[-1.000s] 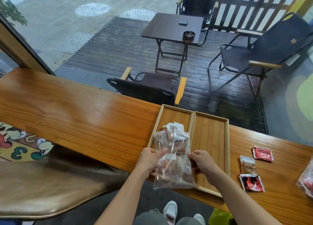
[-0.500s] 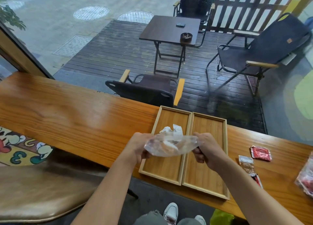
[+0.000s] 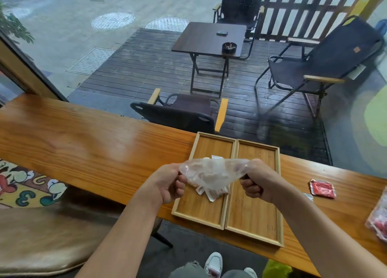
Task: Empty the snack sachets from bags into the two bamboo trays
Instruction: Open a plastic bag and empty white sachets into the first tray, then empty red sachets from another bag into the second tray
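The counter [image 3: 88,144] is varnished wood, glossy enough to catch window glare. Both bamboo trays, the left tray [image 3: 201,202] and the right tray [image 3: 254,215], look matt, with fine straight grain and paler rims. The bag [image 3: 209,173] is thin clear plastic, crinkled and shiny. A red sachet [image 3: 322,188] shows glossy foil-like film. The seat [image 3: 41,236] looks like smooth tan leather.

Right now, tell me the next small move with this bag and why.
Probably tip the clear bag further and shake it gently. Both hands, left and right, hold it stretched above the left bamboo tray, and sachets are poking from its lower edge, while both trays look bare.
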